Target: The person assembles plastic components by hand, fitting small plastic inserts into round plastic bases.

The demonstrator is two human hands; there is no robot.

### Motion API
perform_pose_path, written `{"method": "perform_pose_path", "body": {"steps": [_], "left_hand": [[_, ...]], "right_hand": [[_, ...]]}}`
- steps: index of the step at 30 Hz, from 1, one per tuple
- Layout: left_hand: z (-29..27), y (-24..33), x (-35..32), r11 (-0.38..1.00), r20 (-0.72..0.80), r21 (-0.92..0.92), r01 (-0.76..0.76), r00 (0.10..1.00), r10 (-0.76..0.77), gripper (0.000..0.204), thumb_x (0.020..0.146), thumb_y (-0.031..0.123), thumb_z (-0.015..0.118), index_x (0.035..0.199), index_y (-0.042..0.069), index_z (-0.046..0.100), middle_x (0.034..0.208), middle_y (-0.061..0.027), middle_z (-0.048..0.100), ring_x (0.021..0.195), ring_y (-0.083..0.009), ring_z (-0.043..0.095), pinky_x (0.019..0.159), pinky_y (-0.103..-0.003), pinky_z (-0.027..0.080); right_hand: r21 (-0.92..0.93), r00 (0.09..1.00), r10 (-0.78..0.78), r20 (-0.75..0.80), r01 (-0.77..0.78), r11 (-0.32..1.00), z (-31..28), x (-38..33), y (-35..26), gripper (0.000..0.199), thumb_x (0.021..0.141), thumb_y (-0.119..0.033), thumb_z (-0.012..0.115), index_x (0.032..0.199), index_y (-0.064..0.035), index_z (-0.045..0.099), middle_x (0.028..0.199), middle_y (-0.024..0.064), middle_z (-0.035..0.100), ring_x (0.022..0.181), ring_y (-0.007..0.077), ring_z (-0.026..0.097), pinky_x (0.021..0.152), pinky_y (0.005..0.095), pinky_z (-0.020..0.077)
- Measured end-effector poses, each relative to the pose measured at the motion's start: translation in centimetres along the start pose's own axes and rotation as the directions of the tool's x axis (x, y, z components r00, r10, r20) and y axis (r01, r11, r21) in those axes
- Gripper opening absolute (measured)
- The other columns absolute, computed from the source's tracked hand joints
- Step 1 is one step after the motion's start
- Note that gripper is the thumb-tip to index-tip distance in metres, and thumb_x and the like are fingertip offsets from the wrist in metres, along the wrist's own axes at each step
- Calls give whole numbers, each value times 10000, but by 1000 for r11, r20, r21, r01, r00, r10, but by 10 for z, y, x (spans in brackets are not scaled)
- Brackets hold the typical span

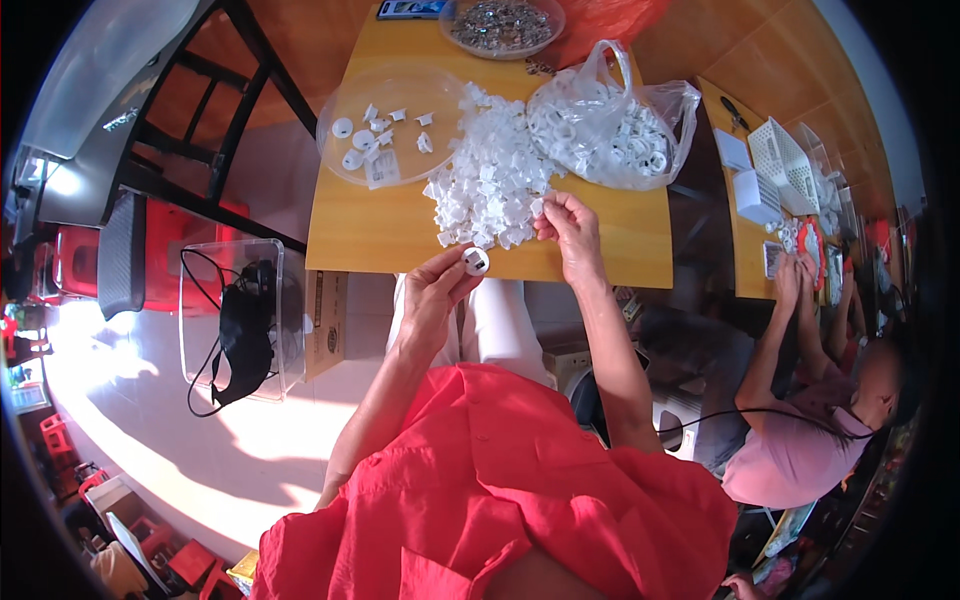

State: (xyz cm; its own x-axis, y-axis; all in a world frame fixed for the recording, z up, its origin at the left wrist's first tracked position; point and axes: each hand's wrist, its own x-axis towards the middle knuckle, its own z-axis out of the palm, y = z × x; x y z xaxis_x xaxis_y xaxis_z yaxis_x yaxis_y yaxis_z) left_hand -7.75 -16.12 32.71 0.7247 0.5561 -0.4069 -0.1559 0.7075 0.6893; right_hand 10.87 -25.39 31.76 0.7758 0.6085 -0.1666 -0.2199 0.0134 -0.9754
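Note:
At the table's front edge my left hand [435,290] pinches a round white plastic piece [476,262] with a dark slot in its face. To its right, my right hand [570,232] is closed with thumb and fingertips on a small white plastic part [540,207]; its exact shape is partly hidden by the fingers. Between and beyond both hands spreads a heap of small white plastic parts [490,175]. Left of the heap, a shallow clear round tray [345,95] holds several round white pieces and small white parts.
A clear plastic bag [610,125] of white ring-shaped parts sits right of the heap. Farther back stands a clear bowl [502,28] of small metal pieces beside red plastic [600,25]. At right, a co-worker [800,440] works at another table. A clear bin [240,320] stands left.

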Motion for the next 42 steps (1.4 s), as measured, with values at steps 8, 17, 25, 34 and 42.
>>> {"method": "perform_pose_path", "body": {"steps": [8,17,25,34,42], "left_hand": [[0,0,0,1000,0,0,-3,1000,3,252,876,12,473,1109,-62,535,1024,-151,589,907,-203,604,809,-280,516],[3,3,-1,1000,20,3,-21,1000,21,261,880,-4,453,1125,-51,529,1031,-137,583,908,-185,595,800,-268,517],[4,2,-1,997,23,35,-63,998,62,245,883,6,464,1116,-15,540,972,-96,595,853,-154,603,778,-263,523],[6,3,-2,997,32,58,-47,998,46,260,885,46,487,1132,-20,526,1001,-118,595,890,-169,602,808,-271,513],[9,6,-3,997,36,62,-39,999,36,258,885,47,481,1122,-42,530,1027,-127,590,909,-174,596,808,-271,509]], "right_hand": [[-8,989,14,150,-13,1000,16,-19,-8,198,857,-70,521,1027,-32,615,705,-21,538,650,48,511,562,191,443],[-75,961,39,272,-19,997,18,-28,-15,183,882,-107,488,979,-24,618,769,-9,563,666,45,496,611,186,419],[-21,950,46,307,-42,999,29,-40,-27,155,843,-51,534,973,-3,603,730,19,586,657,61,534,577,196,450],[-81,958,59,282,-37,996,29,-43,-29,142,824,-60,577,946,8,605,757,36,615,665,63,558,583,180,448],[-74,962,-173,212,193,978,34,-53,-28,109,763,62,598,861,17,610,839,61,622,807,102,600,679,205,495]]}}
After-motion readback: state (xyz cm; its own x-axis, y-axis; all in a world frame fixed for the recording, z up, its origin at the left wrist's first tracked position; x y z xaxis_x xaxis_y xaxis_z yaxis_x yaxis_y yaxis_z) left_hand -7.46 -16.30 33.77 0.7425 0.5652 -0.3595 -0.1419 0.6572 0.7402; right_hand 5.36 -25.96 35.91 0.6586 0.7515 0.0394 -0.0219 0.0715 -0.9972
